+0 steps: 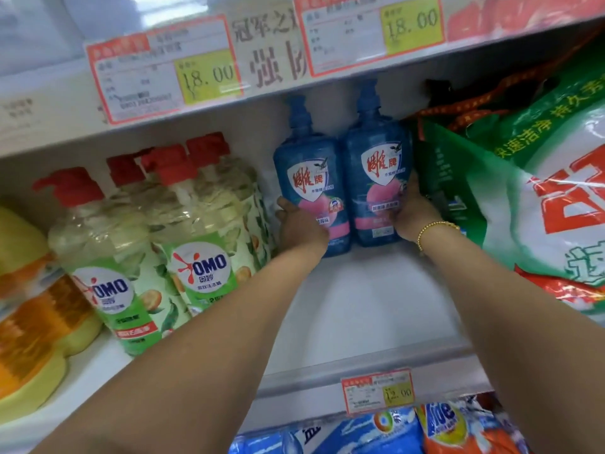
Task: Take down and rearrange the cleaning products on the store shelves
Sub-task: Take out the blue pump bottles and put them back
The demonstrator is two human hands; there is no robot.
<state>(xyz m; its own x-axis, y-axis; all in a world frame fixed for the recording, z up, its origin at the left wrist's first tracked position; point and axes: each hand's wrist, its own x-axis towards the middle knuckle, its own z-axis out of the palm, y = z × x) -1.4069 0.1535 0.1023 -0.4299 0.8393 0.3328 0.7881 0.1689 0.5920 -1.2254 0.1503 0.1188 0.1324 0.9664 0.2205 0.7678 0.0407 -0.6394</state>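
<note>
1. At the back of the middle shelf [360, 306], 2 blue pump bottles stand upright side by side and touching: the left blue bottle [309, 178] and the right blue bottle [379, 168]. Each has a white shield label with red characters above a pink patch.
2. The left hand [299, 224] grips the left blue bottle low on its left side, fingers curled round the edge and the back of the hand towards the camera.
3. The right hand [414, 214] grips the right blue bottle low on its right side, fingers wrapped round it. A gold bead bracelet [435, 229] sits at that wrist.
4. Both bottle bases appear to rest on the shelf, and bare white shelf shows between the 2 forearms.
5. Just left of the left blue bottle stands a cluster of OMO bottles [203, 231] with red pump caps and green labels. Further left is a yellow and orange bottle [29, 306], cut off by the frame edge.
6. Just right of the right blue bottle leans a large green and white detergent bag [523, 208], close against the right hand.
7. On the rail above, a price tag [163, 70] reads 18.00 over the OMO bottles, and a second price tag [370, 31] reads 18.00 over the blue bottles.
8. On the middle shelf's front rail a smaller tag [376, 393] reads 12.00. Below it lie a blue bag [343, 434] and an orange Tide bag [458, 427].
</note>
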